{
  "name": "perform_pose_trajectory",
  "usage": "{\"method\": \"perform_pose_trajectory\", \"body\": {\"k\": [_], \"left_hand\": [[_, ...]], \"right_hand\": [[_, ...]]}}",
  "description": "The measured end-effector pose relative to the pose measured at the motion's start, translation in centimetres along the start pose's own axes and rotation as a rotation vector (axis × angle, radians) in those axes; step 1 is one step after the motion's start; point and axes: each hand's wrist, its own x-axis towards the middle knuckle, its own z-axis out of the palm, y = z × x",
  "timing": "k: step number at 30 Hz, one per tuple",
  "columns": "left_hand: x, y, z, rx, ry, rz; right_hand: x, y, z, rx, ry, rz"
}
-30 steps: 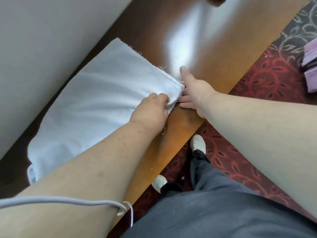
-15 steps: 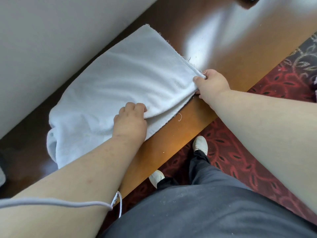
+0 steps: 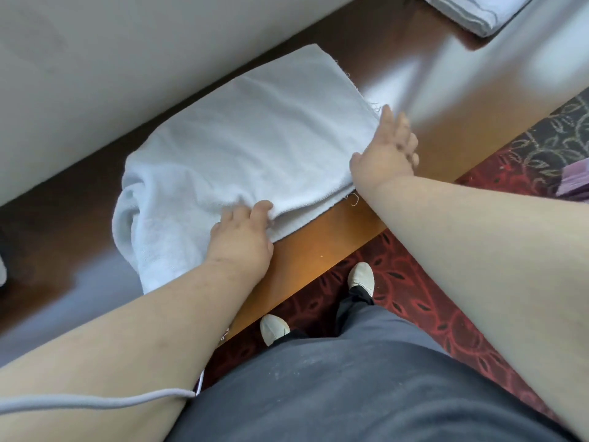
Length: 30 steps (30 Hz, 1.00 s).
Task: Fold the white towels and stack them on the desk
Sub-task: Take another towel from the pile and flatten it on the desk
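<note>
The white towel lies folded on the wooden desk, near its front edge and just beside the wall. The left hand pinches the towel's near folded edge; the right hand, fingers straight, rests open against its frayed right edge. The far-left end looks bunched and rolled, so another fold would likely lock in a lump, and the glossy desk may let the layers slide apart. The terry cloth is soft, thick and nubbly, with loose threads. More folded towels sit well apart at the desk's far end
</note>
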Motion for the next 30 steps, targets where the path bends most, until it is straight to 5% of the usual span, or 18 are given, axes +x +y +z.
{"method": "perform_pose_trajectory", "body": {"k": [2,4,7,9,14,16,18,21,25,30], "left_hand": [[0.0,-0.4,0.2,-0.023,-0.046,0.041],[0.2,-1.0,0.0,-0.063,-0.095,0.092],[-0.4,-3.0,-0.8,-0.088,-0.100,0.177],[-1.8,-4.8,-1.1,-0.011,0.069,0.172],[-5.6,-10.2,-1.4,-0.479,0.601,-0.383],[-5.8,-13.3,-1.3,-0.682,0.563,-0.658],[-5.6,-15.8,-0.9,-0.904,0.330,-0.794],[-5.4,-17.6,0.0,-1.080,0.073,-0.741],[-5.7,-17.6,0.2,-1.157,0.223,-0.779],[-7.4,-15.9,-1.3,-0.998,0.541,-0.692]], "right_hand": [[-3.7,-1.9,1.3,-0.219,-0.058,-0.510],[-7.1,-2.8,2.7,-0.337,-0.245,-0.794],[-9.2,-2.4,3.9,-0.428,-0.407,-0.739],[-9.0,-2.4,3.5,-0.494,-0.423,-0.744],[-7.6,-6.4,2.1,-0.745,-0.506,-0.767],[-7.6,-10.2,1.6,-0.964,-0.588,-0.704],[-8.4,-14.4,1.3,-1.138,-0.582,-0.622],[-10.2,-19.8,1.8,-0.883,-0.386,-0.764],[-14.1,-25.7,3.2,-0.266,-0.369,-1.079],[-15.5,-29.6,5.3,-0.522,-0.512,-1.414]]}}
